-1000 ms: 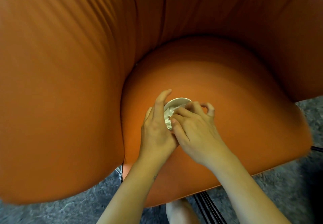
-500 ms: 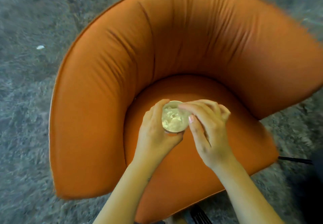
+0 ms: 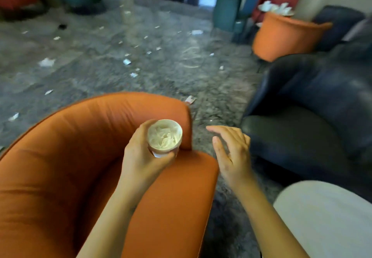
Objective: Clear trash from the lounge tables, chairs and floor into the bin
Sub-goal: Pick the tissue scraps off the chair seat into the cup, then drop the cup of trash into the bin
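Forearms ran off the bottom edge, both cut short there, and a pale rounded surface (image 3: 326, 217) at five o'clock was cropped too hard to name. The left hand (image 3: 141, 159) was curled round one paper cup (image 3: 165, 137), hiding most of its wall (only the rim and a sliver low down showed). The cup stood upright above the near orange chair (image 3: 60, 167), at the fingertip end of that grip, its mouth filled with crumpled white tissue (image 3: 164, 138). At three o'clock from the cup the right hand (image 3: 231, 153) hung apart from it, fingers loose and spread, holding nothing. Beyond that hand, at two o'clock, sat one dark armchair (image 3: 312, 106). Paper scraps (image 3: 46, 62) dotted the grey floor (image 3: 161, 76) from nine to twelve o'clock, well over a dozen, too smeared to count exactly. Farther off at one o'clock a second orange chair (image 3: 285, 36) carried a blurred white heap (image 3: 275, 8), with one teal chair (image 3: 227, 10) at its nine o'clock.
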The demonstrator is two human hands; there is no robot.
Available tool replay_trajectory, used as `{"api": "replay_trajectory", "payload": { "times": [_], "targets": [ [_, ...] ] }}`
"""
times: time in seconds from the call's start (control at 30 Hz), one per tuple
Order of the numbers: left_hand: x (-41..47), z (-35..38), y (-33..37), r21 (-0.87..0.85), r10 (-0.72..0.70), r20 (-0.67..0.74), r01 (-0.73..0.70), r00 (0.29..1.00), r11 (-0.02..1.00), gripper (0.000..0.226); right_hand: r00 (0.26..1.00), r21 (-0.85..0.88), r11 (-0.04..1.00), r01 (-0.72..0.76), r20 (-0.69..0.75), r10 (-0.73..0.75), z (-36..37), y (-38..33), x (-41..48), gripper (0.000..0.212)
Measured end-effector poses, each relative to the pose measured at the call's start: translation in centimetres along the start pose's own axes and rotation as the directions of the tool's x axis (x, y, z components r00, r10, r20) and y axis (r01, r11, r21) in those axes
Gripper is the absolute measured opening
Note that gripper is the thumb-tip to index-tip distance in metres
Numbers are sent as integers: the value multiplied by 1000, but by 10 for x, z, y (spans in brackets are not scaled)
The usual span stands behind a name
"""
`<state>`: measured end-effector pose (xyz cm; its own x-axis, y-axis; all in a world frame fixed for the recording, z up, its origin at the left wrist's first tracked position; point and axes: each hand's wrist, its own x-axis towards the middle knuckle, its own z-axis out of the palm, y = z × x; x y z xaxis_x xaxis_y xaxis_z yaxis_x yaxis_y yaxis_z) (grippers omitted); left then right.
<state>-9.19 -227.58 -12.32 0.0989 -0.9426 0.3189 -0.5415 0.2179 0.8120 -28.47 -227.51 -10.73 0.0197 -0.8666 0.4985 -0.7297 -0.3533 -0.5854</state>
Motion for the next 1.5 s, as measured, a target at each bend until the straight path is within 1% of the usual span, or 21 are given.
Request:
{"api": "replay_trajectory", "payload": {
  "times": [0.17, 0.23, 0.33, 0.43, 0.57, 0.67, 0.8, 0.9, 1.1, 1.27, 1.4, 1.5],
  "targets": [
    [-1, -1, 52, -87, 194, 127, -184, 973, 979, 66, 967, -99, 983, -157, -220, 132, -78, -11, -39, 43],
    [-8, -3, 68, -122, 260, 156, -243, 953, 962, 64, 943, -144, 966, -213, -288, 165, -105, -18, -61, 45],
    [-26, -3, 90, -177, 327, 202, -294, 923, 939, 63, 892, -205, 929, -308, -403, 206, -146, -29, -105, 47],
    [-51, -1, 107, -233, 379, 259, -324, 888, 917, 63, 823, -230, 884, -408, -510, 248, -182, -39, -157, 44],
    [-89, 1, 132, -302, 414, 350, -317, 840, 899, 60, 738, -233, 816, -529, -601, 307, -224, -57, -225, 35],
    [-116, 4, 155, -344, 459, 391, -335, 798, 877, 55, 681, -260, 752, -606, -657, 322, -252, -74, -274, 35],
    [-150, 12, 185, -406, 511, 441, -344, 738, 847, 62, 577, -239, 671, -702, -744, 338, -286, -97, -331, 37],
    [-181, 18, 207, -443, 555, 466, -361, 689, 821, 63, 524, -231, 623, -748, -781, 339, -308, -116, -368, 37],
    [-268, 21, 255, -540, 658, 501, -391, 562, 745, 63, 426, -192, 564, -803, -847, 319, -344, -169, -462, 35],
    [-361, 9, 282, -616, 705, 538, -355, 462, 703, 62, 325, -154, 461, -874, -891, 317, -365, -228, -558, 31],
    [-430, -5, 304, -690, 723, 598, -238, 344, 684, 62, 233, -115, 366, -923, -926, 296, -375, -281, -626, 31],
    [-481, -19, 328, -755, 769, 597, -166, 228, 635, 57, 155, -75, 288, -955, -951, 266, -380, -326, -668, 32]
  ]
}}
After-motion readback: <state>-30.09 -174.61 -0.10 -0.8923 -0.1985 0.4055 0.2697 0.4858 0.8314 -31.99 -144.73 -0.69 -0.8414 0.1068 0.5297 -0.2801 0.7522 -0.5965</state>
